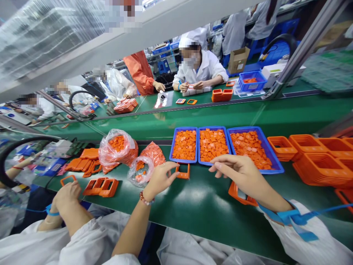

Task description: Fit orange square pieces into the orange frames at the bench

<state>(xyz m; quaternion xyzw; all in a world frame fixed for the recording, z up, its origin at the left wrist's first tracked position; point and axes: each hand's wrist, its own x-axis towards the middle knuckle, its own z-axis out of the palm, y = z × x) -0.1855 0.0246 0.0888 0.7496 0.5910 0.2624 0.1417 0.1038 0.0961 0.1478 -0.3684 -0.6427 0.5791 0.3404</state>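
Note:
My left hand [160,179], with a beaded bracelet at the wrist, has thumb and index finger at the left side of a small orange frame [186,176], just below the blue trays. My right hand [242,175], in a white sleeve with a blue wrist strap, hovers near the front of the middle tray [200,163]. Its fingers are drawn together; anything between the tips is too small to make out. Under this hand an orange frame [235,191] lies partly hidden. Small orange pieces [185,144] fill the left, middle and right trays [276,170].
Stacked orange frames [321,169] stand at the right. Plastic bags of orange pieces [117,147] lie left of the trays. A neighbour's hands [67,198] hold an orange frame near more frames [100,187]. A metal rail [154,142] runs behind the trays; people work beyond it.

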